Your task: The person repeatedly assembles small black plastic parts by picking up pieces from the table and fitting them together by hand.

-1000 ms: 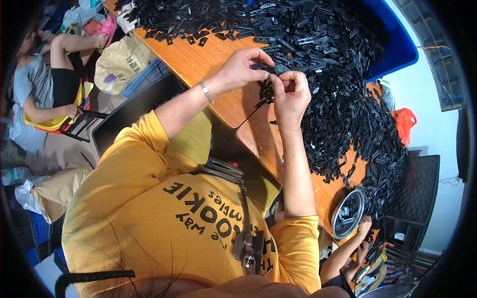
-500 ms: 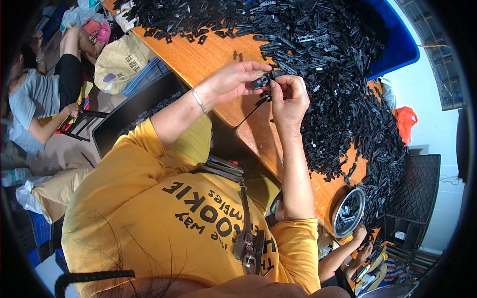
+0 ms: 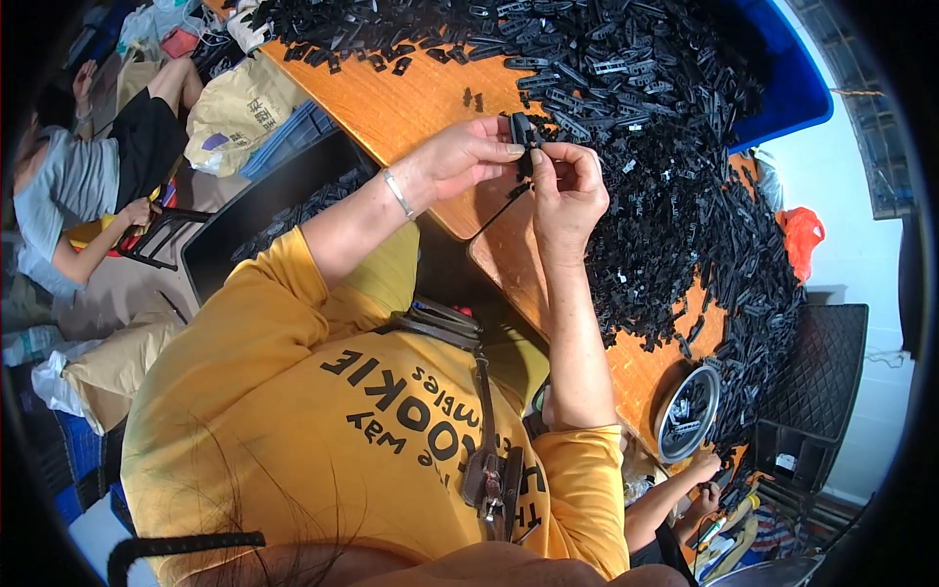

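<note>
Over the edge of the orange-brown wooden table (image 3: 411,103), both my hands meet at a small black plastic part (image 3: 523,132), now held upright. My left hand (image 3: 468,157), with a silver bangle at its wrist, pinches it from the left between thumb and fingers. From the right, my right hand (image 3: 567,191) has thumb and bent forefinger closed on the same part. The fingers cover some of it, so its exact kind is unclear. Beyond my hands lies a big heap of long black plastic pieces (image 3: 587,73); a heap of smaller black pieces (image 3: 646,205) spreads to the right.
A blue bin (image 3: 792,98) stands at the far right. A round metal-rimmed bowl (image 3: 688,416) holds black pieces, near a co-worker's hands (image 3: 699,470). Left of the table is a dark crate (image 3: 264,230) with black parts. Another person (image 3: 78,196) sits at far left.
The black part has turned from lying nearly level to standing upright between my fingers. My hands have stayed in about the same place. The person at left has shifted slightly.
</note>
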Demonstrator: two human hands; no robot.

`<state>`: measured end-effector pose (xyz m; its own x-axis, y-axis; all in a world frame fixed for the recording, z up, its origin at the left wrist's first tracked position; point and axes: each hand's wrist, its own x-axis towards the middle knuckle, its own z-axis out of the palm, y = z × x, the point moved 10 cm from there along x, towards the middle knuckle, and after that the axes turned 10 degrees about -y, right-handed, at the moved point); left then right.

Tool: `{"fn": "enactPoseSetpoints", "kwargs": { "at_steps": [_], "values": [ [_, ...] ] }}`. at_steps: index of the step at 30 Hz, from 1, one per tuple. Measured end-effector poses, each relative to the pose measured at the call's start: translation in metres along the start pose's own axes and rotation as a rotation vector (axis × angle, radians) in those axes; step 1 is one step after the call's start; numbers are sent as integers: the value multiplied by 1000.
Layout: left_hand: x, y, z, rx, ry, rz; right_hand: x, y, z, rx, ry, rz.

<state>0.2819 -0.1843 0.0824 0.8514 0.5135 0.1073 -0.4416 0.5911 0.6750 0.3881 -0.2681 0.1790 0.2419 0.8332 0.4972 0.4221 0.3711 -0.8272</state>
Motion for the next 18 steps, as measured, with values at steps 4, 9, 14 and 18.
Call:
{"fn": "enactPoseSetpoints", "kwargs": {
  "at_steps": [4,9,14,18],
  "values": [
    [-2,2,-2,96,24,11,-1,2,7,-40,-6,-32],
    [-14,11,0,295,69,30,-7,29,14,-22,-98,114],
    [-22,15,11,631,92,101,-20,59,32,16,-226,367],
    [-42,26,-4,726,200,61,-18,61,55,-97,-345,339]
  ]
}}
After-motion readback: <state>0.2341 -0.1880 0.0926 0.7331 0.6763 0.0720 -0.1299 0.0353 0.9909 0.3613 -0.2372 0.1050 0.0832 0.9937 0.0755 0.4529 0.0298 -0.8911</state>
